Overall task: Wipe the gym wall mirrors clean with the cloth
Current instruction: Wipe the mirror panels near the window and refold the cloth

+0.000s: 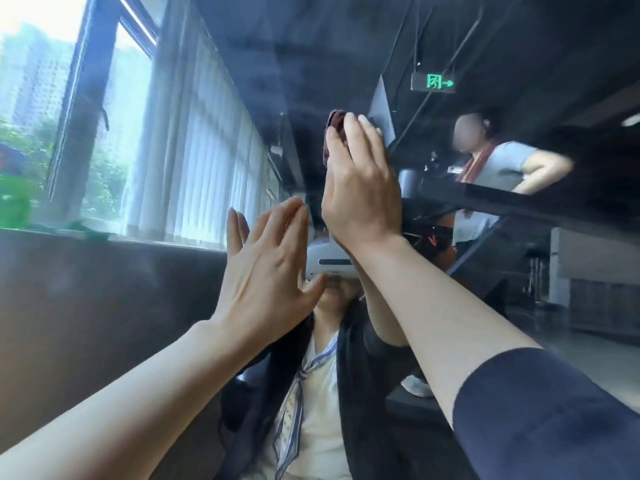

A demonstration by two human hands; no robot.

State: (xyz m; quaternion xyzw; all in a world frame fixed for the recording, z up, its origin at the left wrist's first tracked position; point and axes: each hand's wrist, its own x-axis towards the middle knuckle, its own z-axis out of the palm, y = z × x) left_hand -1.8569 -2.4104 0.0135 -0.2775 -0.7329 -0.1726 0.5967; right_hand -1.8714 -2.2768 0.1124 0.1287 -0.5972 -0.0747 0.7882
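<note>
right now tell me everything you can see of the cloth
The cloth is dark reddish-brown, soft and bunched, with folds showing at its top edge. Only a small part is visible, sticking out above and to the left of the right hand, whose straight fingers press it flat against the mirror. It sits high on the glass, above the left hand, which does not touch it. The rest is hidden behind the right hand, so its full size and shape cannot be told.

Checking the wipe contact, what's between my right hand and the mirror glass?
In the head view, the dark red cloth lies between the right hand and the wall mirror, under the flat fingers.
</note>
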